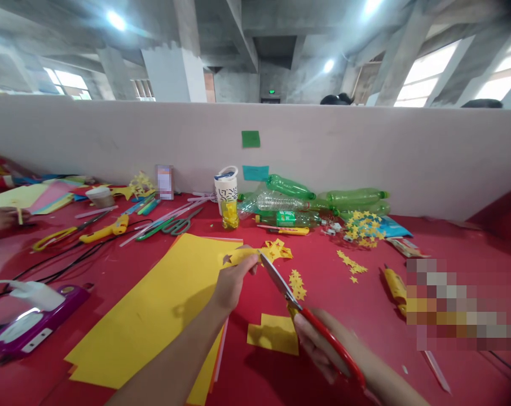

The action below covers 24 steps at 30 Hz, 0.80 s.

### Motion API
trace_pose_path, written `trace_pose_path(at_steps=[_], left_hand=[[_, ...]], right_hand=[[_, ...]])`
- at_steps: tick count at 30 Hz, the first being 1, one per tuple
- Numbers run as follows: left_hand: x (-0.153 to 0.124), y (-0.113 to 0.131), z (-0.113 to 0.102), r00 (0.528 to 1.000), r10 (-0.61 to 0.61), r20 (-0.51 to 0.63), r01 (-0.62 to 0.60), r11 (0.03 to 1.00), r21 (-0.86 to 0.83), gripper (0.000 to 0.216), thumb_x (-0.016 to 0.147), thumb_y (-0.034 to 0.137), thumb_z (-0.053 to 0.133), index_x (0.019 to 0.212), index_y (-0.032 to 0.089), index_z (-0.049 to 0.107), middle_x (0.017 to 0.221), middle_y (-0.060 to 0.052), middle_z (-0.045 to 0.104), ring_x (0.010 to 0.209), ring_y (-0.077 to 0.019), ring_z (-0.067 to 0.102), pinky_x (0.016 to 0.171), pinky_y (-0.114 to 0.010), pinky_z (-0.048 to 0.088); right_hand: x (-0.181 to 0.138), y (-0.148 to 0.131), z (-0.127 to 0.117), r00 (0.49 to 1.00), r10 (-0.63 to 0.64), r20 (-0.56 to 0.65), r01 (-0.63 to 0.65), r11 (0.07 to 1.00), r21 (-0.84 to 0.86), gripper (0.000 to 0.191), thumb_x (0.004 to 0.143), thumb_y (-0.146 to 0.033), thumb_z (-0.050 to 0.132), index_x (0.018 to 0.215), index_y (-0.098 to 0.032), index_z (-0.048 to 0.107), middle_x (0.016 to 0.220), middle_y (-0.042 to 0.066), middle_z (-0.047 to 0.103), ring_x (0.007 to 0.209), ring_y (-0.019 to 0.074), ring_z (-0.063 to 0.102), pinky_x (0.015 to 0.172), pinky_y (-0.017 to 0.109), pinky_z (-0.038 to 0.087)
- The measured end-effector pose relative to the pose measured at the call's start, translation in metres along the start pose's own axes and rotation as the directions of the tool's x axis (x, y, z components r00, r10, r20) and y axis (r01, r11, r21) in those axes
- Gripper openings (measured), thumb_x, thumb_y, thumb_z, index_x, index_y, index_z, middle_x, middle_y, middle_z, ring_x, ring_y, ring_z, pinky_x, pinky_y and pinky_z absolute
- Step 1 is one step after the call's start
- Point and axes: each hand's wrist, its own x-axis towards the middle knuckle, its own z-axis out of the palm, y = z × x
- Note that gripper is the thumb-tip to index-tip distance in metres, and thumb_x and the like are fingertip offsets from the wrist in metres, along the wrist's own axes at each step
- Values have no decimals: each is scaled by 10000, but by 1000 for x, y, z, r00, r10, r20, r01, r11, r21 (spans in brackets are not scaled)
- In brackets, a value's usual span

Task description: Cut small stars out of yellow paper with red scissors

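Note:
My left hand pinches a narrow strip of yellow paper that has a star-shaped hole at its left end. In my right hand are red-handled scissors, their blade tips at the strip's right end beside my left fingers. Just behind lie crumpled yellow scraps. Small yellow paper stars rest right of the blades. Yellow paper pieces lie below the scissors, and a stack of large yellow sheets is under my left arm.
Green plastic bottles and a white cup stand along the partition. More yellow stars are heaped at right. A yellow glue gun, grey scissors and a purple power strip lie left. Another person's hand shows at far left.

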Motion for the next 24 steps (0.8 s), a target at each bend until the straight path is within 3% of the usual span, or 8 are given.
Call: trace_pose_path(at_steps=[12,24], left_hand=[[-6,8,4,994,93,55,-103,974,200,321,813,251,512,498,187,498,565,9,516,616,-135,505,663,-268,368],[-7,-4,3,997,81,3,-80,983,166,300,806,318,561,544,176,526,546,25,520,601,-122,516,639,-251,383]], right_hand=[[-4,-5,8,998,-66,10,66,998,-24,485,804,-652,398,634,-198,376,409,-114,310,298,37,380,346,145,345],[-5,-15,10,1000,-10,-22,10,1000,-2,541,728,-722,419,580,-207,346,357,-123,295,246,34,340,287,145,296]])
